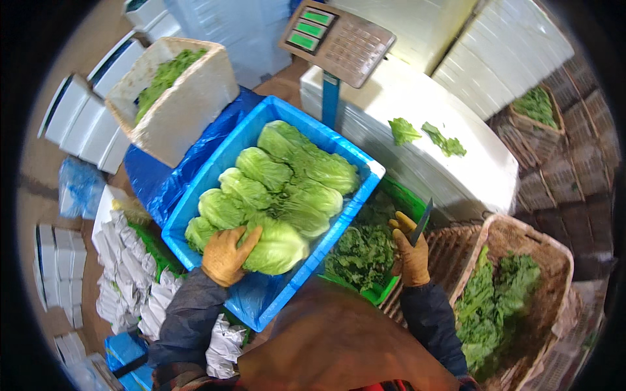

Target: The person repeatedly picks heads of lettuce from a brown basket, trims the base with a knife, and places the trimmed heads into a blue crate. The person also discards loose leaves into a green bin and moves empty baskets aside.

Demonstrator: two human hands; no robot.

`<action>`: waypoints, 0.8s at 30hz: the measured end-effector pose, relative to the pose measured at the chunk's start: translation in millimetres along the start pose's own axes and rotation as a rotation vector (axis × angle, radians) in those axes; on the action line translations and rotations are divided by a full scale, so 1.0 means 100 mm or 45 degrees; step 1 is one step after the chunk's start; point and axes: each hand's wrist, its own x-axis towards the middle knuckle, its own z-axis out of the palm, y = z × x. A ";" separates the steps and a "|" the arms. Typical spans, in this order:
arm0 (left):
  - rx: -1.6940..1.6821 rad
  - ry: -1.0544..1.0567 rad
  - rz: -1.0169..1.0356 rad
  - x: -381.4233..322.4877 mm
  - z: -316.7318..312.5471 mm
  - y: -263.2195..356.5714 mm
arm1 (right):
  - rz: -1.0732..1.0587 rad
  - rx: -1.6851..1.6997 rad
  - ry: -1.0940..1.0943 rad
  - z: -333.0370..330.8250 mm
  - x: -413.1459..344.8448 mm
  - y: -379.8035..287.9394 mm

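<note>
A blue plastic crate (320, 254) stands before me, lined with blue film and holding several pale green lettuce heads (264, 168). My gloved left hand (226, 257) is at the crate's near left part, its fingers spread around one end of the nearest lettuce head (279, 247). My right hand (412, 254), also in a yellow-orange glove, holds a knife (423, 222) with the blade pointing up and away. Below that hand sits a green crate (379, 293) of loose dark leaves (362, 256), partly hidden by the blue crate.
A weighing-scale display (337, 39) rises behind the blue crate. Torn leaves (442, 139) lie on a white foam block (469, 171). At right is a dirty plastic crate (552, 249) with leaves; at left, a foam box (190, 97) of greens and white-wrapped bundles (127, 264).
</note>
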 end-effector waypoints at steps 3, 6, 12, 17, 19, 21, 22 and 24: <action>0.214 -0.239 0.311 0.11 0.67 -0.32 | 0.147 0.015 0.166 -0.34 -0.01 0.30; 0.032 -0.241 0.295 0.45 1.47 -0.39 | 0.149 -0.114 0.296 -0.65 -0.19 0.69; 0.448 -0.070 0.450 1.08 2.75 -0.25 | 0.354 -0.337 0.680 -1.76 -1.03 0.84; 0.451 0.198 0.461 0.89 2.97 -0.24 | 0.163 -0.725 1.149 -3.05 -1.47 0.67; 0.588 0.041 0.448 0.96 2.66 -0.14 | 0.085 -0.860 1.435 -3.72 -1.36 0.59; 0.558 -0.330 0.396 1.14 2.10 0.07 | 0.128 -1.160 1.275 -4.39 -1.11 0.47; 0.625 -0.474 0.418 1.30 1.76 0.23 | 0.143 -1.251 1.164 -4.68 -0.89 0.42; 0.544 -1.055 0.191 1.79 1.18 0.70 | 0.083 -1.240 0.914 -5.06 -0.35 0.41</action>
